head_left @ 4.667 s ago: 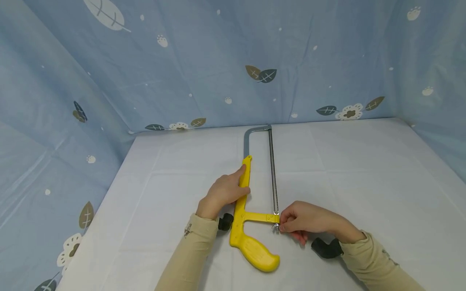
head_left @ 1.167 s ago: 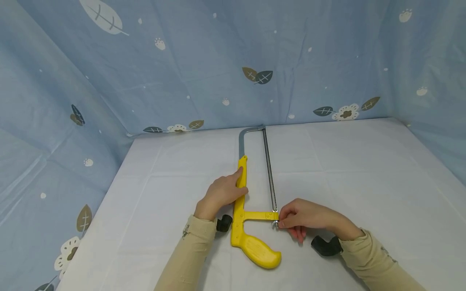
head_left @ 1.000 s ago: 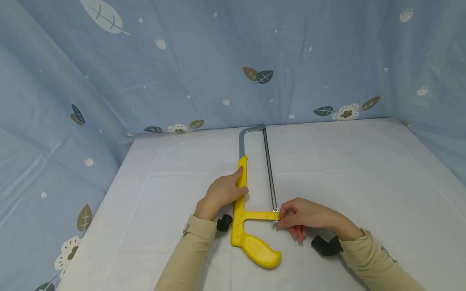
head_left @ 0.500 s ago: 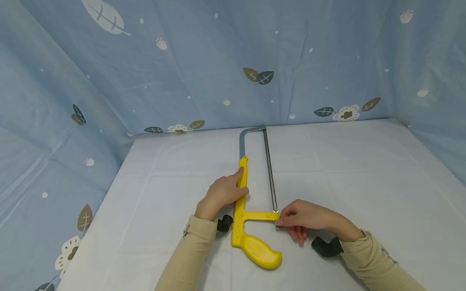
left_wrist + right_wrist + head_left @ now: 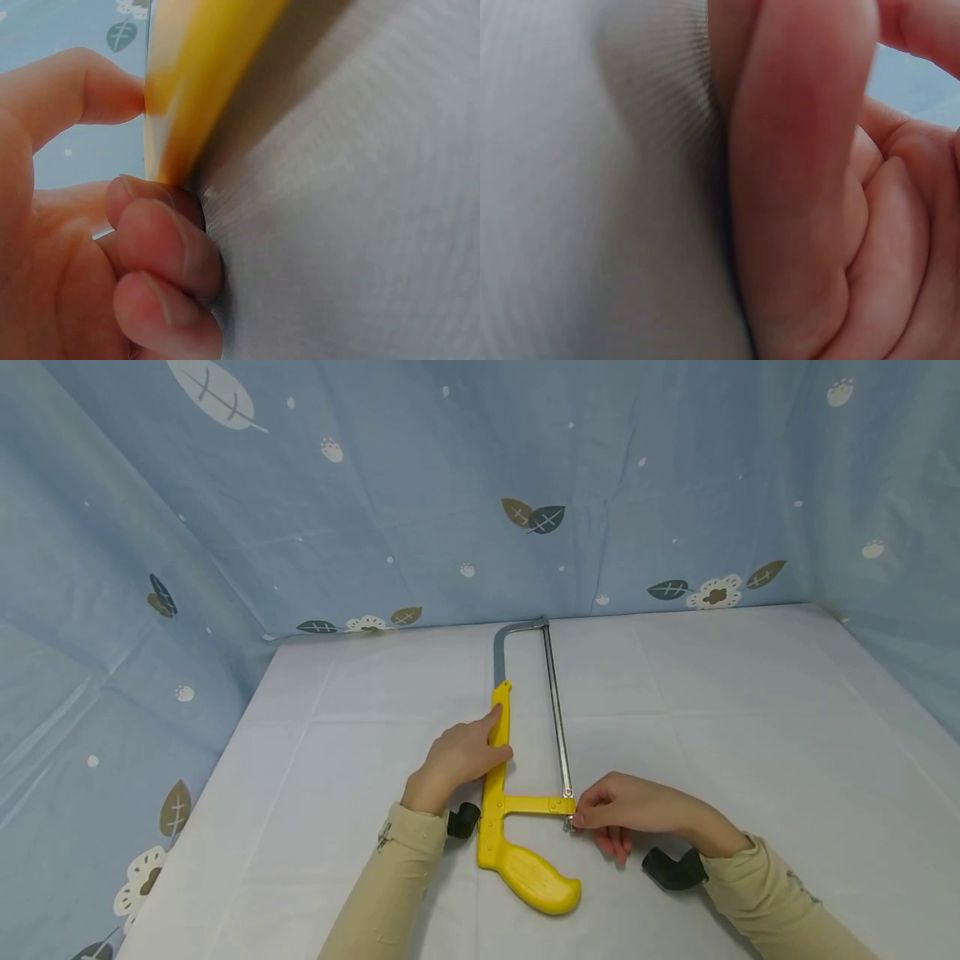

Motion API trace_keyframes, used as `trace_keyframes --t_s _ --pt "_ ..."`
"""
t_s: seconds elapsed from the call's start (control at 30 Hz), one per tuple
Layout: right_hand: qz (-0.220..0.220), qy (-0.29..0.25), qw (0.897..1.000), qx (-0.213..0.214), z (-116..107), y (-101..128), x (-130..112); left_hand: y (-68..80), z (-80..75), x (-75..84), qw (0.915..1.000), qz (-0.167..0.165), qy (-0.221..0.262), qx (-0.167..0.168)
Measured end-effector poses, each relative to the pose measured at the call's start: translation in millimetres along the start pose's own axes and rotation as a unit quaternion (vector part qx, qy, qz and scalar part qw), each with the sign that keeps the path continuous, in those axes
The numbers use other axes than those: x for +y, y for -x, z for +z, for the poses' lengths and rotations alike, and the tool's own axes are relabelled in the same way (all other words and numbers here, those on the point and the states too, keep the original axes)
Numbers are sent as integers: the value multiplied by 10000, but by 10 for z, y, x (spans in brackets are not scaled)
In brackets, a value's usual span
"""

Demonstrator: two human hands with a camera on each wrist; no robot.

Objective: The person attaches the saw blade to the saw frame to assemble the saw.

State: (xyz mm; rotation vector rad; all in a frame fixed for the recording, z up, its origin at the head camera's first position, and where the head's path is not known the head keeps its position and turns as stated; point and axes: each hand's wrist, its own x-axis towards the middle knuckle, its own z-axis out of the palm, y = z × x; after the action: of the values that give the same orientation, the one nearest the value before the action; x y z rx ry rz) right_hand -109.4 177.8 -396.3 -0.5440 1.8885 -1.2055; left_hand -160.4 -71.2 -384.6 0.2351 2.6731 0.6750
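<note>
A hacksaw (image 5: 492, 827) with a yellow frame and handle lies flat on the white cloth, its grey bow at the far end. Its thin blade (image 5: 557, 710) runs along the right side, slightly slanted. My left hand (image 5: 456, 756) grips the yellow frame above the crossbar; the left wrist view has the thumb on one face and curled fingers (image 5: 169, 247) by the cloth. At the crossbar's right end, my right hand (image 5: 637, 806) pinches a small metal wing nut (image 5: 567, 824), partly covered by the fingertips. The right wrist view gives only curled fingers (image 5: 795, 172), with the nut out of sight.
White cloth (image 5: 750, 718) covers the table under both hands. A blue patterned curtain (image 5: 420, 510) hangs along the back and left. Black wrist-worn pieces, one on the left (image 5: 463, 820) and one on the right (image 5: 673, 869), sit beside the cuffs.
Compared with the oldest frame, the saw's far end sits slightly farther left and the blade slants more. Lately the wing nut has turned between my right fingertips; the left hand stays on the frame.
</note>
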Motion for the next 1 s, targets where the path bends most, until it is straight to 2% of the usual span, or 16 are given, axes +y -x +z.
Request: trace_keyframes --t_s 0.3,0.57,1.0 --pt "-86 30 9999 -57 -19 -2 44 2 2 6 10000 8 -60 20" --pt "-32 -22 9999 140 -20 -16 55 5 2 11 10000 -8 -50 8" --pt "-121 -129 9998 75 -18 -19 73 -12 15 -3 10000 -17 -79 -3"
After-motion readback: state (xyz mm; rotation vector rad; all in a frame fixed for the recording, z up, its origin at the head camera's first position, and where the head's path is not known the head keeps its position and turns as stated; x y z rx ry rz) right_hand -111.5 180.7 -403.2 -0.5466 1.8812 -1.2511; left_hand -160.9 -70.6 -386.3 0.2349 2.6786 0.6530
